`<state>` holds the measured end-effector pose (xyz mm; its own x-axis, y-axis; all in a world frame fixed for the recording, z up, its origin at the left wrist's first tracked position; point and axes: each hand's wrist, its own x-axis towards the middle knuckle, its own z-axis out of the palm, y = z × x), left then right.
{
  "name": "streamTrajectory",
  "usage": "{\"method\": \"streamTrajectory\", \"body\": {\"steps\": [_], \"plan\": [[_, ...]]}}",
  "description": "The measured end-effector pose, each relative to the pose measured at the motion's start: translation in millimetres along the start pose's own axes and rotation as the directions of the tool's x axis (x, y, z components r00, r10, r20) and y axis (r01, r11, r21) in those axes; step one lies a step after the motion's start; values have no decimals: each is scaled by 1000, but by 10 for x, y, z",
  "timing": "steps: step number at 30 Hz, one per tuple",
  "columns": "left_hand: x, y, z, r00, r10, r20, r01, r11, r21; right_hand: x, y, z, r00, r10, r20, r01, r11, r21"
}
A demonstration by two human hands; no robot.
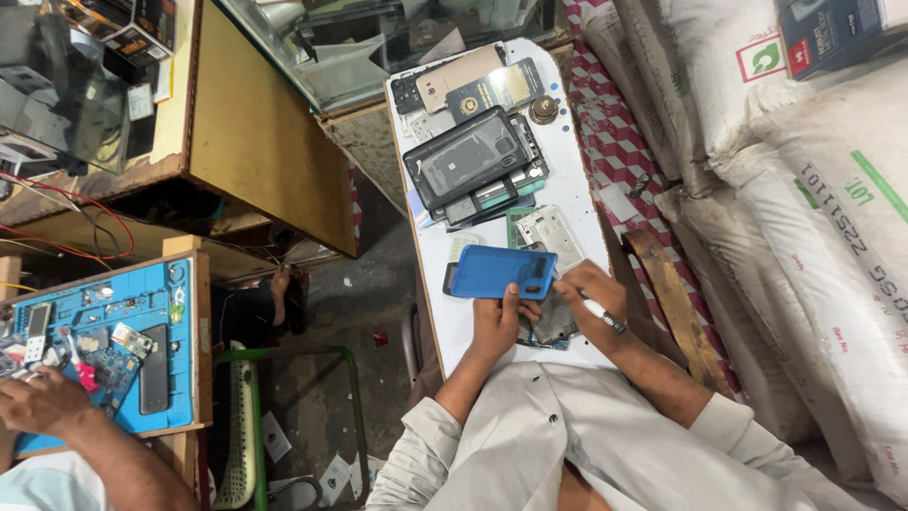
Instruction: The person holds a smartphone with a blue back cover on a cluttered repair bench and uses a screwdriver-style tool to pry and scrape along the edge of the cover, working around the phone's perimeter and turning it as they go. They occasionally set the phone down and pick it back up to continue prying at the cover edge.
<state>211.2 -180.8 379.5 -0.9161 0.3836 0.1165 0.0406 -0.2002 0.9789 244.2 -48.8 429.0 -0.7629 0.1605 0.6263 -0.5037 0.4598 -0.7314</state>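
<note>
My left hand (496, 324) grips the near edge of a blue phone back cover (499, 272), thumb on top, holding it flat over the narrow white table (577, 180). My right hand (588, 295) is closed around a white pen-like tool (602, 313) with a dark tip. It rests on an opened phone body (553, 322) with bare metal insides, which lies between both hands. Just beyond, a silver phone frame (549, 232) lies on a green board.
Farther up the table are a stack of dark phones and cases (468, 166), a gold phone (459, 76), a dark card (501, 90) and a round brass piece (544, 109). White sacks (813, 208) crowd the right. At lower left, another person's hand (38, 402) works on a blue repair mat (113, 331).
</note>
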Motion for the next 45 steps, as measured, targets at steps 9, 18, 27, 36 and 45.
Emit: {"method": "streamTrajectory", "body": {"steps": [9, 18, 27, 36, 45], "plan": [[-69, 157, -130, 1000, 22, 11, -22, 998, 50, 32, -162, 120, 999, 42, 21, -42, 999, -12], [-105, 270, -226, 1000, 0, 18, -2, 998, 69, 42, -262, 175, 996, 87, -7, -86, 995, 44], [-121, 424, -344, 1000, 16, -6, -15, 1000, 25, 97, -374, 315, 995, 95, 9, -95, 995, 39], [-173, 536, -485, 999, -46, -13, 46, 998, -32, 130, -514, 432, 991, 43, 128, -54, 995, 81], [-236, 617, -598, 999, -1, -33, 3, 999, 38, 97, -596, 512, 994, 61, 86, -70, 992, 104]]}}
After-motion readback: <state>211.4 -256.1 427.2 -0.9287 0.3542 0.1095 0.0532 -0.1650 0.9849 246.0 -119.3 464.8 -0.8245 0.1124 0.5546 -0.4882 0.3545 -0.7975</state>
